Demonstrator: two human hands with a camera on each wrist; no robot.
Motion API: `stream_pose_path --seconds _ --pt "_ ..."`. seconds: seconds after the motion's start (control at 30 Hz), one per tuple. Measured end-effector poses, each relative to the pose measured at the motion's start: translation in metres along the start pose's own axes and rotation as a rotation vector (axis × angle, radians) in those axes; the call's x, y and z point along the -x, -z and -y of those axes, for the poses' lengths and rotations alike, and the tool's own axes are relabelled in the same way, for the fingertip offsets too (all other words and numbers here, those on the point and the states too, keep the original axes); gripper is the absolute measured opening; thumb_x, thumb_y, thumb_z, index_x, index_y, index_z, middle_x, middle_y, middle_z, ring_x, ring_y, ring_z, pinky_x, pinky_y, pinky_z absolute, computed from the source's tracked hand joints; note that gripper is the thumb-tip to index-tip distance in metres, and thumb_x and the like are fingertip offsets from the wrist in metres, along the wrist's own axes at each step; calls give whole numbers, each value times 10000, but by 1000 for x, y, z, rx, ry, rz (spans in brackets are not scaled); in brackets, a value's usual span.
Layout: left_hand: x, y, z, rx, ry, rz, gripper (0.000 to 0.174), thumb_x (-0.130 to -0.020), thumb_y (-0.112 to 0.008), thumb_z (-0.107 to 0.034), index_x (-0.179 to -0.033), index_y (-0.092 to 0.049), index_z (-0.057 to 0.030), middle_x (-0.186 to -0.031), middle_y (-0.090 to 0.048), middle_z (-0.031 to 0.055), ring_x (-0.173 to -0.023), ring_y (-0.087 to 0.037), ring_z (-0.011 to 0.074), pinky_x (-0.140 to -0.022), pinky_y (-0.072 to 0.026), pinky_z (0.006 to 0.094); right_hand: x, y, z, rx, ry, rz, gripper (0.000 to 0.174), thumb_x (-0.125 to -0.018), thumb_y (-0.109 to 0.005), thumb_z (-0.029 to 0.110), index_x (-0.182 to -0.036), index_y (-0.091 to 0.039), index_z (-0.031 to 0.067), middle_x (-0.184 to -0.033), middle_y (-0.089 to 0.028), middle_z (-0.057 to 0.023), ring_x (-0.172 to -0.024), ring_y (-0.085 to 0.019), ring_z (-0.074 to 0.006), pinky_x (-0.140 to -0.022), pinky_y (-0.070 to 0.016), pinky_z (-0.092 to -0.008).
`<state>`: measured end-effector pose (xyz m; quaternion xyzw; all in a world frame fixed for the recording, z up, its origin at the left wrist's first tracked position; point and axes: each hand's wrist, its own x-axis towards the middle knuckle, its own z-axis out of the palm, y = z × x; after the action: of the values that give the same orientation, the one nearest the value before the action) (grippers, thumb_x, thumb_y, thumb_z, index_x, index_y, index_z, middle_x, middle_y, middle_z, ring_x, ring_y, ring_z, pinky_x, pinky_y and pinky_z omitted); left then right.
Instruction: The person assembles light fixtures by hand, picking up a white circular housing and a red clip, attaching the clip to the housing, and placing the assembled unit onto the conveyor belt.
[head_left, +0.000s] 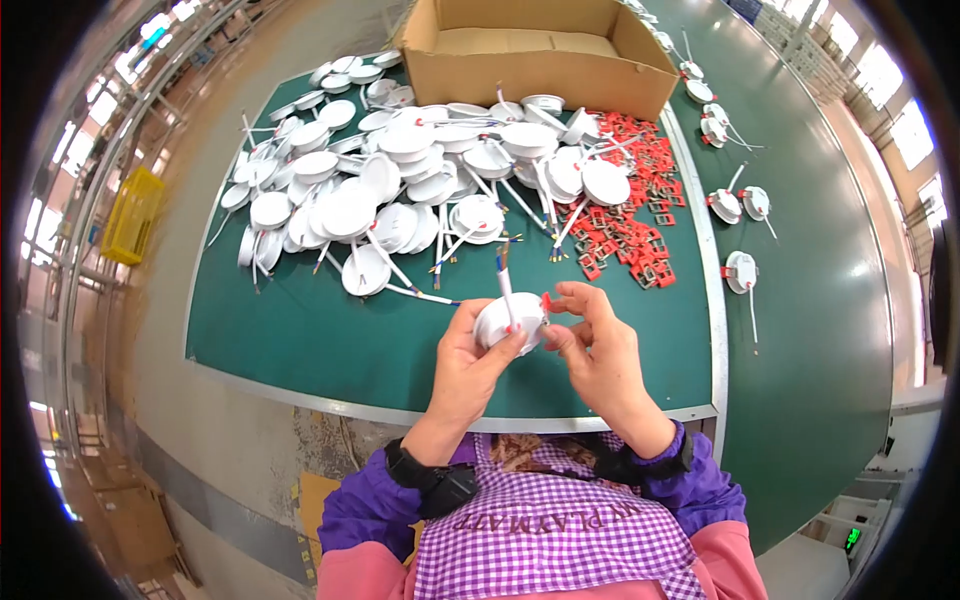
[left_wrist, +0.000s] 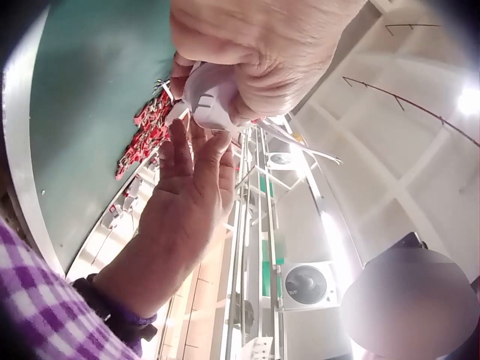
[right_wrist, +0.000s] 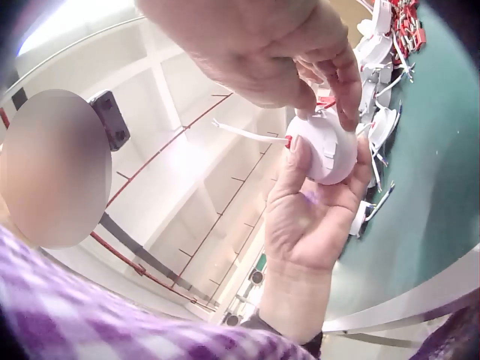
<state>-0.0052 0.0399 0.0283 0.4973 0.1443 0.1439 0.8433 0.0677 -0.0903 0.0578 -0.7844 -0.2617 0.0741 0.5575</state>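
A round white downlight with a white cable is gripped in my left hand, thumb across its face and fingers behind. Its cable points up and ends in bare coloured wires. At the rim, my right hand pinches a small red clip between thumb and forefinger. In the right wrist view the clip sits against the edge of the downlight, partly hidden by the fingers. The left wrist view has the right hand reaching up to the white housing.
A heap of white downlights covers the back of the green table. Red clips lie piled at its right, before an open cardboard box. On the green surface to the right, several downlights with clips stand in a line.
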Motion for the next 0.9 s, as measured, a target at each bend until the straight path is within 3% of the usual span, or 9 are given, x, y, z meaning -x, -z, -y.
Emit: stream_pose_path --seconds 0.1,0.3,0.43,0.5,0.6,0.7,0.77,0.8,0.9 --pt "3 1 -2 8 0 25 285 -838 -636 -27 -1090 -502 -21 -1025 -587 49 -918 -574 110 -803 -482 258 0 8 7 -200 -239 148 335 -854 -576 16 -1166 -463 -29 -945 -650 -166 -695 -666 -203 -592 -510 -278" --pt "8 4 -3 41 93 28 284 -834 -638 -25 -1090 -516 -13 -1004 -600 54 -917 -583 117 -797 -488 264 -3 10 -9 -311 -298 235 324 -840 -606 32 -1132 -492 -47 -883 -661 -160 -690 -646 -160 -612 -510 -280" --pt "3 10 3 29 186 51 294 -826 -646 -30 -1088 -515 -8 -1010 -603 59 -891 -589 117 -788 -490 258 -14 24 -18 -220 -321 336 311 -816 -638 54 -1090 -534 -47 -867 -663 -147 -675 -634 -150 -611 -506 -286" --pt "-1 13 0 20 242 54 305 -822 -647 -28 -1095 -513 -6 -1015 -603 61 -879 -590 115 -780 -491 256 -27 35 -30 -3 -233 446 302 -798 -660 91 -1067 -573 -12 -868 -665 -139 -691 -633 -164 -617 -504 -302" --pt "-3 20 -10 -269 139 147 310 -811 -641 -11 -1098 -522 -2 -1010 -605 66 -869 -593 115 -770 -496 254 -51 38 -62 524 21 111 229 -801 -623 136 -1018 -603 65 -849 -621 -156 -769 -626 -315 -653 -494 -397" --pt "-2 31 -14 -546 110 142 374 -777 -653 19 -1123 -510 6 -1052 -601 72 -955 -599 167 -837 -489 289 -63 36 -69 783 31 208 171 -803 -583 100 -969 -580 59 -870 -571 -170 -818 -599 -358 -684 -483 -432" --pt "-1 32 -19 -200 83 77 286 -808 -621 2 -1086 -553 2 -1010 -614 70 -926 -599 156 -812 -502 304 -66 32 -81 798 30 247 165 -802 -567 74 -965 -560 53 -886 -558 -175 -834 -596 -356 -696 -484 -434" --pt "-1 34 -20 -201 81 73 286 -808 -621 2 -1086 -553 2 -1010 -614 70 -926 -599 156 -812 -502 304 -66 31 -84 816 26 292 161 -801 -551 47 -962 -539 47 -903 -545 -179 -849 -593 -355 -709 -484 -437" --pt "-3 36 -21 253 261 -21 376 -838 -587 -68 -1191 -473 -5 -1103 -580 138 -1006 -588 261 -847 -507 448 -65 33 -84 758 55 303 220 -780 -557 10 -991 -499 34 -918 -544 -191 -856 -590 -367 -719 -486 -447"
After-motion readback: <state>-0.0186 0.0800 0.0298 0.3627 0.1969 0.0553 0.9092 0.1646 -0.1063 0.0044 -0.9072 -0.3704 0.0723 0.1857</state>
